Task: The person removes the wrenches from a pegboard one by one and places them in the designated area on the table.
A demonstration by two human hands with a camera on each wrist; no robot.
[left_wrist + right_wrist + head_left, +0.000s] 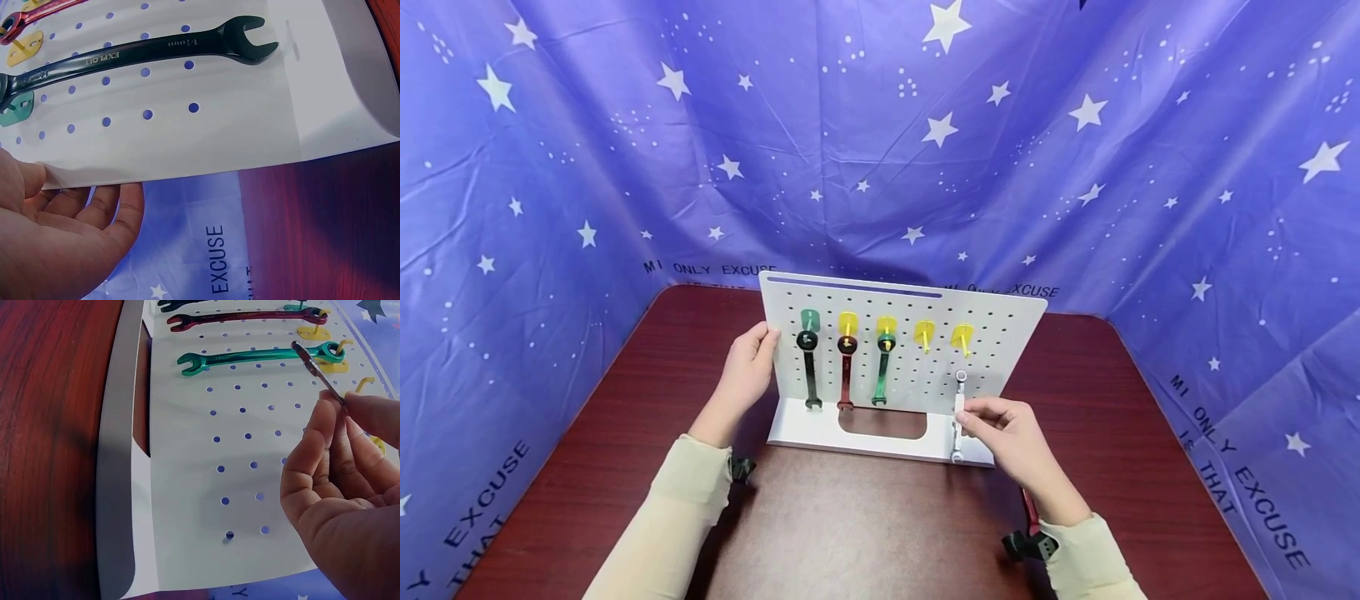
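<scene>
A white pegboard [902, 367] stands on the table. My left hand [749, 367] grips its left edge, thumb on the front and fingers behind, as the left wrist view shows. On its hooks hang a black wrench [810, 375], a red wrench [847, 377] and a green wrench [882, 375]. My right hand [1006, 429] pinches a silver wrench [958, 421] between thumb and fingers, in front of the board's right part. In the head view its ring end points up, below a bare yellow hook [963, 338]. Another bare yellow hook [926, 335] is beside that one.
A dark red wooden table [850, 525] carries the board. Starred purple cloth [880, 150] surrounds it at the back and sides. By the right wrist a thin red piece [1030, 510] shows, partly hidden. The board's base has a cutout near its middle.
</scene>
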